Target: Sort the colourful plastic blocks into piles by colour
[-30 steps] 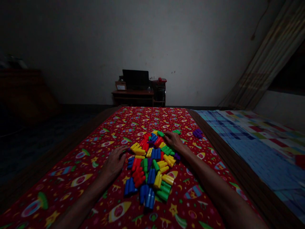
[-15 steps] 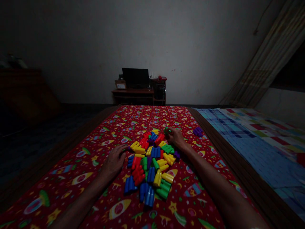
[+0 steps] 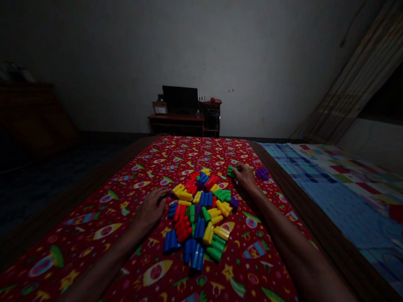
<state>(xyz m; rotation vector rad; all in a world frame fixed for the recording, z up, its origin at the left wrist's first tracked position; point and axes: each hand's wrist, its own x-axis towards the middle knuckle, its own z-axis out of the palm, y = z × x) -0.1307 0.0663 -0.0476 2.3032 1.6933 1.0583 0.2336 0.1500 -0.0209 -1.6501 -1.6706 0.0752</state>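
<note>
Our right hand (image 3: pixel 245 177) makes a narrow pinch against a small green ribbed plastic block (image 3: pixel 231 171), just beyond the heap of multicoloured plastic blocks (image 3: pixel 198 214) on the red printed bedsheet (image 3: pixel 132 268); whether it holds, we cannot tell. Our left hand (image 3: pixel 150 207) lies open beside the heap. A light touch suits, leaving the heap undisturbed.

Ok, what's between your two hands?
A heap of colourful plastic toy blocks lies between the left hand and the right hand, as the head view shows.
</note>
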